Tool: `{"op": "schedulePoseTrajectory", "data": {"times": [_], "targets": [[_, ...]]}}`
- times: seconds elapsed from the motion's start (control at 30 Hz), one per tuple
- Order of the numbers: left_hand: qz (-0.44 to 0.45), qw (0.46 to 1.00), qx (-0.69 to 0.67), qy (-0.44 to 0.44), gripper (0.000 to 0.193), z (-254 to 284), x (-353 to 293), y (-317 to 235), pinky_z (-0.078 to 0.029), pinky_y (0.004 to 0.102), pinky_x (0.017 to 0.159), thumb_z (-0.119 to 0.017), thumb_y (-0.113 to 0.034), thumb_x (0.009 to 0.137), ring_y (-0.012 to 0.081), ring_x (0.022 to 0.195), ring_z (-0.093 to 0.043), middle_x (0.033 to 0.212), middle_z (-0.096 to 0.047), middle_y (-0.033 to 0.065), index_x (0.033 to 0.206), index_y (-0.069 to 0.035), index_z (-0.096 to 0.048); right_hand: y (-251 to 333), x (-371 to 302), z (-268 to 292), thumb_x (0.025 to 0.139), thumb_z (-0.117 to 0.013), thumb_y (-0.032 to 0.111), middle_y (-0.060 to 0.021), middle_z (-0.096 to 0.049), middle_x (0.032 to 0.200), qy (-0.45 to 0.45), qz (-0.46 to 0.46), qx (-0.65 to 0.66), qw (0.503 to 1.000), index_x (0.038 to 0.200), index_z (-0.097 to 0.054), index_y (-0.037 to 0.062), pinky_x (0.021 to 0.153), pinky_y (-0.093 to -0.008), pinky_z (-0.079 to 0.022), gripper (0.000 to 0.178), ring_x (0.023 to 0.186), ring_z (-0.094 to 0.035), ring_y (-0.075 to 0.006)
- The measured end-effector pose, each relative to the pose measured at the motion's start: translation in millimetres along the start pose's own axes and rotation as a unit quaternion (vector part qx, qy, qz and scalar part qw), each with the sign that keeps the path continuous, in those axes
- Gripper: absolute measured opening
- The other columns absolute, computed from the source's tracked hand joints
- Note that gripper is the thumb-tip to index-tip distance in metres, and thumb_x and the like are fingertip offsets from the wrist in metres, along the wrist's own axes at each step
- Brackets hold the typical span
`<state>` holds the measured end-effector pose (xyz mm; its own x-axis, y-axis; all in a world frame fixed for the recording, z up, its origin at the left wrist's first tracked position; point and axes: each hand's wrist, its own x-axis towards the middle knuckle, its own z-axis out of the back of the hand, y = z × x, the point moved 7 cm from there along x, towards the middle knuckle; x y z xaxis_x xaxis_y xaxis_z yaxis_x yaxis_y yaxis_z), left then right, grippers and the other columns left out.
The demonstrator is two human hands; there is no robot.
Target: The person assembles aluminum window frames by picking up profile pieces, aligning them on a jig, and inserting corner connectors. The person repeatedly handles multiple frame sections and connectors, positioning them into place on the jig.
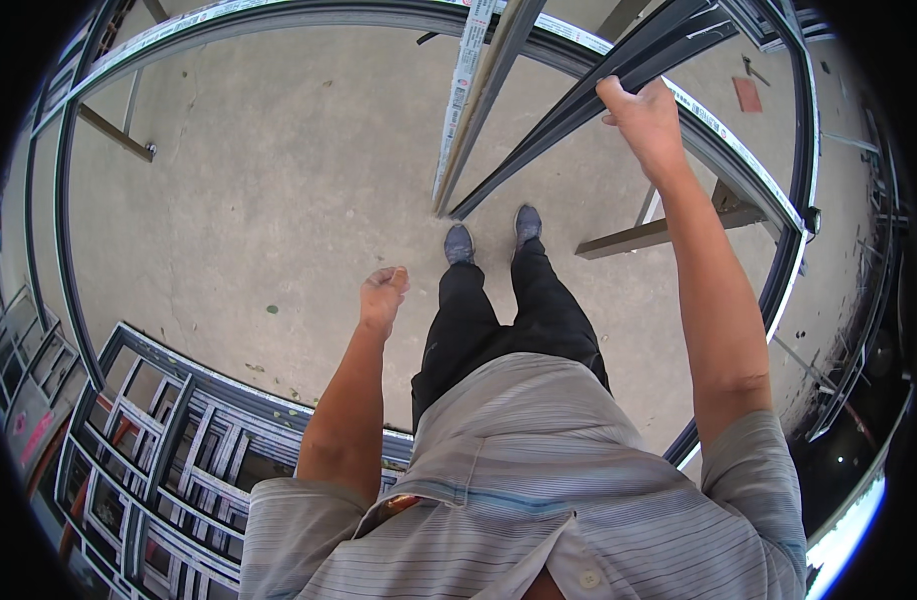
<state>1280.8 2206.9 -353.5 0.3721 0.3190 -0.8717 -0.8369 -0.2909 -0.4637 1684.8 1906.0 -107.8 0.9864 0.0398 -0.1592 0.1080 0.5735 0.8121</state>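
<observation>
My right hand is raised at the far right, its fingers wrapped round a bundle of long dark grey profile strips. The strips slant down to the left, and their lower end reaches the floor just ahead of my shoes. My left hand hangs over the floor left of my legs, away from the strips. Its fingers are curled with the thumb against them; whatever they may hold is hidden. Beside the strips' lower end stand an upright metal bar and a bar with white printed film.
A large dark frame edged with white film curves around me. Brown support beams stand under its right side. Several stacked grey frames lie at the lower left. A reddish block lies on the concrete floor.
</observation>
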Motion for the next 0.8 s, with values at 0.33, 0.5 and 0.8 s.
{"op": "schedulePoseTrajectory", "data": {"times": [0.33, 0.5, 0.8], "targets": [[-0.02, 0.999, 0.018, 0.022, 0.047, -3, 6, -10, -0.055, 0.0372, 0.095, -0.072, -0.038, 0.104, 0.02, 0.109, -0.072, 0.116, -0.075, 0.0088, 0.13, 0.0, -0.066, -12, 3, 11, 0.094, -0.076, 0.047, -0.0113, -0.071, 0.084, 0.029, -0.025, -0.044, 0.998, 0.097, -0.07, -0.0083, 0.074, -0.0327, -0.06, 0.056, 0.077, -0.073, -0.0189], [-0.01, 0.999, 0.024, 0.018, 0.047, 1, 7, 2, -0.055, 0.0372, 0.094, -0.073, -0.038, 0.104, 0.0201, 0.108, -0.072, 0.116, -0.075, 0.0087, 0.13, 0.0, -0.066, -18, 1, 17, 0.1, -0.075, 0.049, -0.0128, -0.073, 0.082, -0.006, 0.011, -0.026, 1.0, 0.096, -0.072, -0.0081, 0.071, -0.0315, -0.06, 0.057, 0.073, -0.074, -0.0191], [-0.001, 1.0, 0.0, 0.012, 0.048, 0, -4, 20, -0.055, 0.0373, 0.095, -0.073, -0.038, 0.104, 0.021, 0.109, -0.072, 0.117, -0.075, 0.0093, 0.132, 0.0, -0.065, -16, 19, 15, 0.098, -0.075, 0.052, -0.0166, -0.073, 0.078, 0.014, 0.012, -0.11, 0.994, 0.085, -0.071, -0.0118, 0.07, -0.0316, -0.06, 0.065, 0.073, -0.076, -0.0205]]}}
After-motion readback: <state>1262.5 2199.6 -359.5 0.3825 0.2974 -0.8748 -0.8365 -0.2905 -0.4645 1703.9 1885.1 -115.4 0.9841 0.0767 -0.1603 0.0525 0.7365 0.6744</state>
